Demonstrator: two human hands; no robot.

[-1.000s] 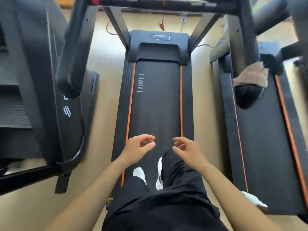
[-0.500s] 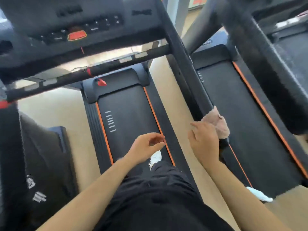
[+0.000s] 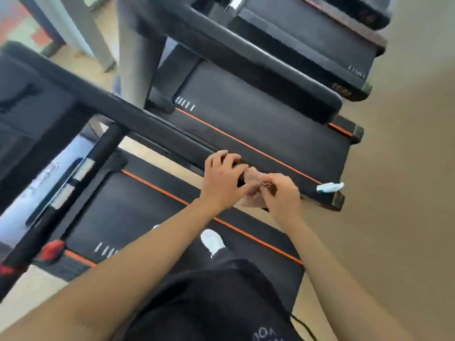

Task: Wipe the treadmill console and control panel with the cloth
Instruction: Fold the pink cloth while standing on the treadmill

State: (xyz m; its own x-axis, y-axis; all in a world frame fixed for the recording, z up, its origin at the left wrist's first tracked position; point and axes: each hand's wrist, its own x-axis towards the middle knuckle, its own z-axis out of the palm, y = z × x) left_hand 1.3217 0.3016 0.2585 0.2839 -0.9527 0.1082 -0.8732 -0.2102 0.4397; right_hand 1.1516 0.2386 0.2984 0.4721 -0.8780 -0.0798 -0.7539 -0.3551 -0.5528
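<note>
A small pinkish-brown cloth (image 3: 253,190) sits at the end of the treadmill's right handrail (image 3: 138,119). My left hand (image 3: 222,182) and my right hand (image 3: 282,195) both pinch it, one on each side. The dark console (image 3: 32,112) with its glossy panel (image 3: 44,178) fills the left of the view, well away from both hands. A red safety clip (image 3: 50,251) hangs by the lower crossbar. The cloth is partly hidden by my fingers.
I stand on the black belt (image 3: 128,217) with orange side stripes; one white shoe (image 3: 213,242) shows. A second treadmill (image 3: 258,124) lies to the right, with a white spray bottle (image 3: 330,187) on its rear corner. A third machine (image 3: 307,35) stands beyond it.
The view has swung right and tilted. My right hand reached the cloth on the handrail end, and my left hand has come across to join it; both now hold the cloth.
</note>
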